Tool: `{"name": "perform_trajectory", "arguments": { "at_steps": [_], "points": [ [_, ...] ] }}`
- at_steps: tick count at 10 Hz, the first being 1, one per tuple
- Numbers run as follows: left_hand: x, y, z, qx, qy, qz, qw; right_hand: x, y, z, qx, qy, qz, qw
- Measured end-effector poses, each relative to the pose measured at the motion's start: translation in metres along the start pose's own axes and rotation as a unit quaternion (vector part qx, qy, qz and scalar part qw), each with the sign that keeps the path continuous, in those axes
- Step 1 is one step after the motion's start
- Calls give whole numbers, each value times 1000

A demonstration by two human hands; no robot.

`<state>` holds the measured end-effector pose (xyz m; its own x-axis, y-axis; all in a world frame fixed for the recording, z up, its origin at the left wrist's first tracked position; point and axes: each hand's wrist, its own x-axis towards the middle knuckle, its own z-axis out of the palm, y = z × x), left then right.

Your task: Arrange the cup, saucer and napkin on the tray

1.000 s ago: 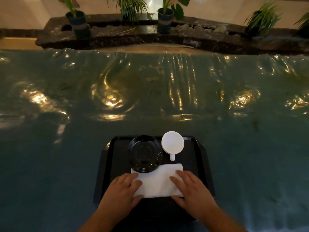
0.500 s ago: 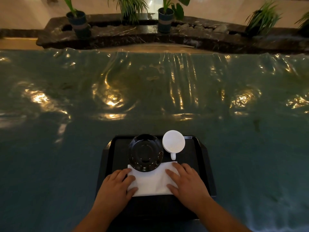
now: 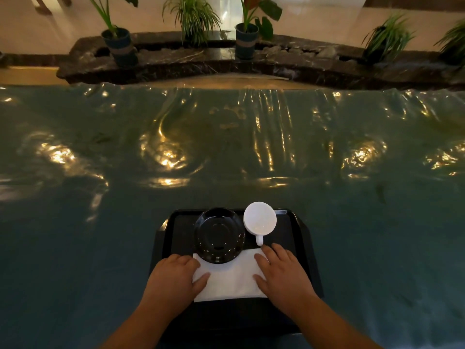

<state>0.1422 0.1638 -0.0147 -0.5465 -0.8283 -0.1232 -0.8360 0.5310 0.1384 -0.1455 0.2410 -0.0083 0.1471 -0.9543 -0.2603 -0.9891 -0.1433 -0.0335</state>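
A black tray (image 3: 300, 230) sits at the near edge of a table (image 3: 100, 248) draped in glossy, wrinkled covering, its near rim lost in shadow between the person's forearms. On it, both hands lie flat and open on a white napkin (image 3: 230, 280): the left hand (image 3: 173, 278) covers its left edge, the right hand (image 3: 283, 272) its right edge, so those borders are hidden. The napkin's long axis runs left to right, and its far edge slips under a black saucer (image 3: 219, 235), hard to make out against the dark tray. Just right of the saucer stands a white cup (image 3: 259, 221), handle pointing toward the person, near the right fingertips. Potted plants (image 3: 193, 16) line a dark ledge beyond the table.
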Motion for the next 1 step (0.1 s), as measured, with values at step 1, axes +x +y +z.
{"name": "perform_trajectory", "arguments": {
  "at_steps": [1],
  "points": [
    [17,2,-22,-58,53,-28,996,9,-7,-27,52,57,17,997]
  ]
}}
